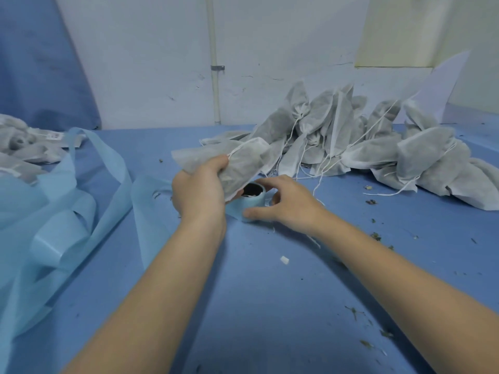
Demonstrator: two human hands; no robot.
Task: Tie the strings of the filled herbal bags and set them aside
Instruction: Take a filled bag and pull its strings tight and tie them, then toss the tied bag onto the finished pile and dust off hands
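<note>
My left hand [201, 188] grips a filled white herbal bag [240, 161] and holds it just above the blue table, its open top pointing up and left. Under the bag stands a small round container wrapped in light blue cloth [252, 197], with dark contents showing. My right hand [286, 202] reaches over this container, fingers relaxed and spread, thumb touching the blue cloth at its base. A big pile of filled white bags with loose white strings [351, 147] lies behind and to the right.
Light blue fabric strips [62, 211] are heaped at the left on the blue table [270, 292]. More grey-white bags [24, 149] lie at the far left. Herb crumbs [375, 236] are scattered on the right. A white wall with a pipe [214, 63] stands behind.
</note>
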